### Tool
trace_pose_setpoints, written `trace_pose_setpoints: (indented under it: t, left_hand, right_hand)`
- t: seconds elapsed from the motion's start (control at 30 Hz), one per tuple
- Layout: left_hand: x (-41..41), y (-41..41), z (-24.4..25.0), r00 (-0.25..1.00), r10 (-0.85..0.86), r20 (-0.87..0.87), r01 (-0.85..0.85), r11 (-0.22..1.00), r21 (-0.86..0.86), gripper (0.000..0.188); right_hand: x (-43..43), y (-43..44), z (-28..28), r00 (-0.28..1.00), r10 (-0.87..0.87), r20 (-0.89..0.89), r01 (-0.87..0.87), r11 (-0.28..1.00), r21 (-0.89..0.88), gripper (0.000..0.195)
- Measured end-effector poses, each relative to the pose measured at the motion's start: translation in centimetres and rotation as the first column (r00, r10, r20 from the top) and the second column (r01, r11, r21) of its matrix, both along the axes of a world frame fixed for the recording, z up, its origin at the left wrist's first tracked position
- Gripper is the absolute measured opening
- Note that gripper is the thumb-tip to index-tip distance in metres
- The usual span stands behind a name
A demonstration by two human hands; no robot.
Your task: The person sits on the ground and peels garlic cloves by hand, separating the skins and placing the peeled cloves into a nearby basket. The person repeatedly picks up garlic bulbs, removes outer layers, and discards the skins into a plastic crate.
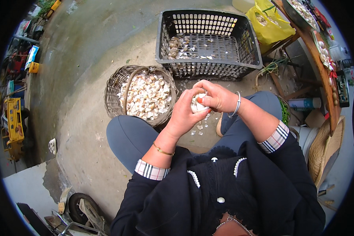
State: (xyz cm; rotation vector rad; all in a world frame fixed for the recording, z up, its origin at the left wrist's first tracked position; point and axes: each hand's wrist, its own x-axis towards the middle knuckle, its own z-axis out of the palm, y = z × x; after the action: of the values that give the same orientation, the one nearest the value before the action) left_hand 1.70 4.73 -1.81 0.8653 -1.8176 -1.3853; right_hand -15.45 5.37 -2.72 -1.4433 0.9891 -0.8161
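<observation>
Between both hands, above the gap between my knees, is a white garlic bulb (198,103). My left hand (181,110) cups it from the left, thumb along its lower edge. My right hand (219,96) closes over it from the right, with its thumb pressed on the bulb's face; the fingers partly hide it. Beyond my left knee stands a wicker basket (109,98) with a hooped handle, filled with loose garlic cloves (149,97). A black plastic crate (208,65) sits farther off, with papery garlic skins (177,48) mostly at its left end.
A yellow plastic bag (267,32) hangs beside a wooden table (318,66) on the right. Below are green peppers (284,112) and a straw basket (321,147). A yellow toy truck (14,124) stands far left, a wheeled vehicle (82,209) lower left. Skin scraps (199,126) litter the concrete.
</observation>
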Motion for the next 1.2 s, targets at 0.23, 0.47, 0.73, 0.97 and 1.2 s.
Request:
trace_pose_setpoints:
  t: [0.23,0.47,0.73,0.97,1.2]
  left_hand:
    - [0.4,-0.4,0.0,0.962,0.133,-0.239,-0.063,0.958,0.279,0.048]
    - [0.7,-1.3,-0.5,0.768,0.473,-0.431,-0.090,0.746,0.660,0.036]
    - [0.6,-1.1,-1.6,0.995,0.104,-0.009,-0.096,0.944,0.317,0.029]
    - [0.5,-0.8,-1.3,0.931,0.166,-0.325,0.078,0.779,0.621,0.031]
    - [1.3,-0.1,-1.9,0.934,0.227,-0.275,0.047,0.686,0.726,0.038]
  right_hand:
    - [0.0,0.1,3.2,0.973,0.005,0.231,-0.074,0.954,0.289,0.040]
    - [-0.1,-0.9,2.4,0.932,-0.151,0.331,0.069,0.967,0.244,0.032]
    - [-0.5,-0.3,1.8,0.998,-0.012,0.060,0.010,0.999,0.037,0.020]
    - [-0.1,-0.2,1.7,0.980,-0.059,0.190,0.020,0.979,0.203,0.023]
    - [1.2,-1.4,1.4,0.977,-0.132,0.168,0.073,0.946,0.317,0.019]
